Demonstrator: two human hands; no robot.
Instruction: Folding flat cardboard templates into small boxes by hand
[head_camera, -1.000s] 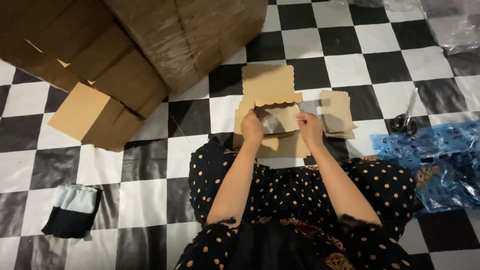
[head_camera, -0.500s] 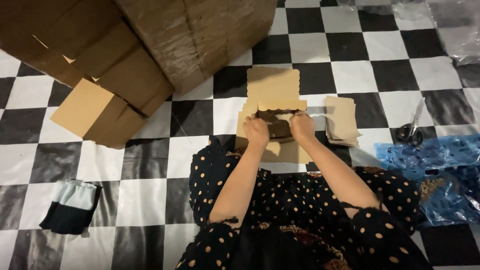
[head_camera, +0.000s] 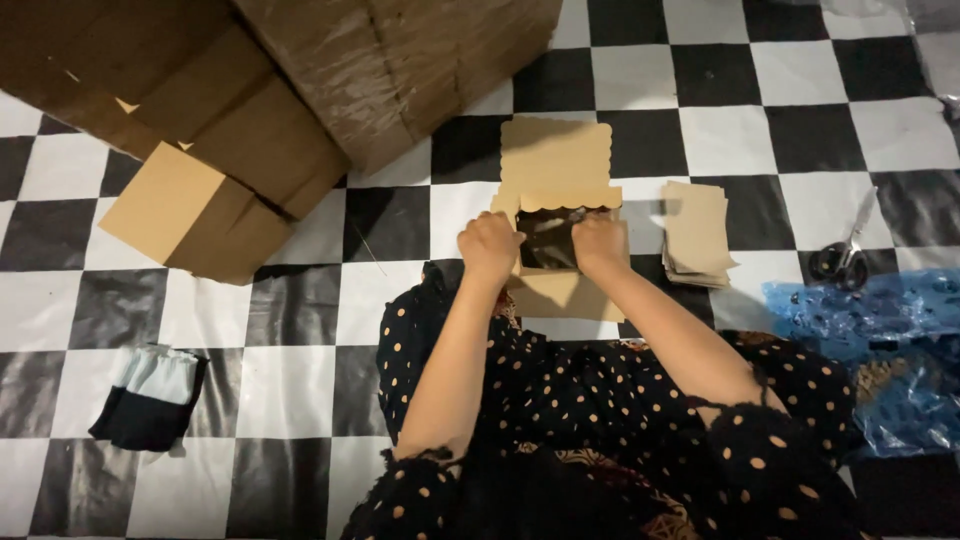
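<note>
One small cardboard box (head_camera: 556, 215) with a scalloped lid is lying on the checkered floor (head_camera: 300, 310) just before the person's knees, and the left hand (head_camera: 490, 247) and right hand (head_camera: 600, 243) are gripping its two sides. One stack of flat brown cards (head_camera: 697, 232) is sitting just right of it, one pair of scissors (head_camera: 843, 255) and crinkled blue plastic (head_camera: 870, 330) farther right. Several large brown cartons (head_camera: 300, 90) are lying at upper left.

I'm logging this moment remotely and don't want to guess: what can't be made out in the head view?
- Fingertips of the left hand and right hand: curled over the small cardboard box, so the grip is hidden.
- Inside the box: dark, shaded by both hands.
- Large wrapped cardboard stack: cut off by the top edge.
- Scissors: too small to see if the blades are closed.
- Blue plastic: cut by the right edge.
</note>
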